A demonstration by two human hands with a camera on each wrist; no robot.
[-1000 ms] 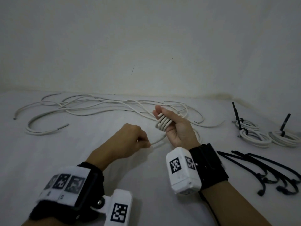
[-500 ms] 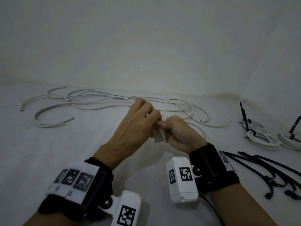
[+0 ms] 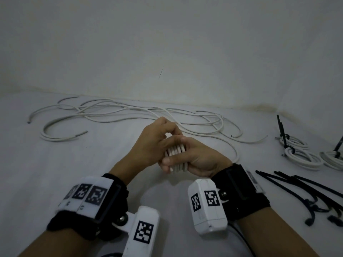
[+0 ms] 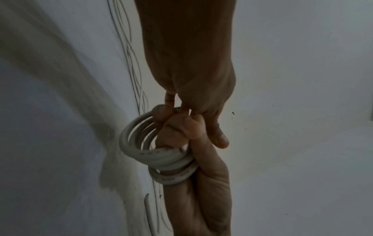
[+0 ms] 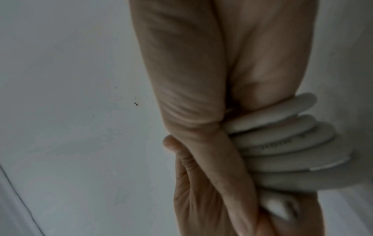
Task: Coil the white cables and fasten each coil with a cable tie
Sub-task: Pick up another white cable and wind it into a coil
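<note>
Both hands, the right hand (image 3: 200,156) and the left hand (image 3: 154,143), curl tight round the small round coil of thick white cable (image 3: 176,154), probably so its loops cannot spring apart.

White surface (image 3: 55,182): loose cables (image 3: 115,112), tied coils (image 3: 300,156), ties (image 3: 306,188)

The far side of the small white cable coil (image 3: 176,158) is hidden behind the left hand (image 3: 152,143) and right hand (image 3: 201,160) wrapped round it. Right of that coil, the loose black plastic cable ties (image 3: 306,190) and one tied white cable bundle (image 3: 334,159) are cut off by the picture's edge. In the right wrist view the coil's lowest turn is blurred.
</note>
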